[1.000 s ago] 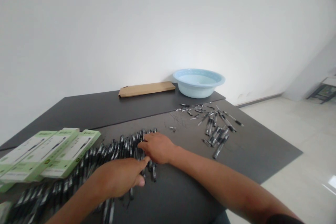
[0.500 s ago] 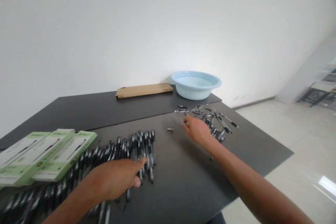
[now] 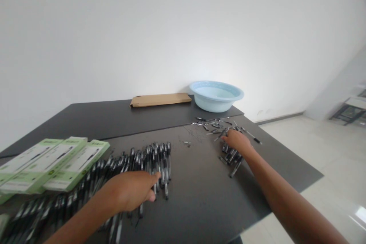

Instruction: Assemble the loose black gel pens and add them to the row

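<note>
My left hand (image 3: 134,190) rests over the right end of a long row of black-capped clear pens (image 3: 164,164). Its thumb and index finger are apart, and the other fingers are hidden beneath the palm. My right hand (image 3: 238,143) is down on a loose heap of pens (image 3: 233,156) at the right of the dark table. Its fingers curl downward among them; whatever is in their grip is hidden. Thin pen parts (image 3: 213,122) lie scattered just beyond this hand. A few tiny pieces (image 3: 187,143) sit between the two groups.
Green-and-white pen boxes (image 3: 64,164) lie at the left, beside the row. A flat cardboard piece (image 3: 161,100) and a light blue basin (image 3: 216,97) stand at the back near the white wall. The table's (image 3: 300,171) right edge drops to a pale tiled floor.
My right hand has moved right, from the scattered parts onto the pen heap. My left hand has stayed over the row. The view has shifted slightly.
</note>
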`<state>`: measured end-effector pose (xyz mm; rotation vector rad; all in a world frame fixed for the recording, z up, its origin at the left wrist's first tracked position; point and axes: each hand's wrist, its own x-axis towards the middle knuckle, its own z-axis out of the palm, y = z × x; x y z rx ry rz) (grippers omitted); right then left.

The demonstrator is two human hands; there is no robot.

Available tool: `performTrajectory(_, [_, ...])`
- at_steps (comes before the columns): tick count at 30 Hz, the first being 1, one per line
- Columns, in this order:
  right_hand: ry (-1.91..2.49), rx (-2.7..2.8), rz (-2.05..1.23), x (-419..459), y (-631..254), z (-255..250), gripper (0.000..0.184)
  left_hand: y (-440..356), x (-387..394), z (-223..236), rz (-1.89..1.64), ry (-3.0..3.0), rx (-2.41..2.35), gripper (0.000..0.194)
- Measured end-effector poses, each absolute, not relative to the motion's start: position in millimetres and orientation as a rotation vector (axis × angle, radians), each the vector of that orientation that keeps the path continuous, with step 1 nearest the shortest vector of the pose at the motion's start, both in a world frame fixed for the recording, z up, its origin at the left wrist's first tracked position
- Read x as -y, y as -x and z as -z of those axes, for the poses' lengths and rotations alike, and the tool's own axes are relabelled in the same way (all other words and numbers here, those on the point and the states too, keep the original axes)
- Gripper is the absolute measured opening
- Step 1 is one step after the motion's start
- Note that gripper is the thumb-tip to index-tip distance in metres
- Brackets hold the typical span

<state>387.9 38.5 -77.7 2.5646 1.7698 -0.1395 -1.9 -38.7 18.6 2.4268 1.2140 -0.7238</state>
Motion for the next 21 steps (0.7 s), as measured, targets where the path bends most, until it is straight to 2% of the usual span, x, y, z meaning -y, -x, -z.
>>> performTrajectory(9, [-2.526, -1.766, 0.210, -51, -394, 89, 0.047, -1, 42, -31, 0.789, -2.407, -1.228, 0.056])
performTrajectory(21, [-2.595, -1.723, 0.328, -58, -402, 91, 0.029, -4, 46, -30, 0.775, -2.395, -1.228, 0.054])
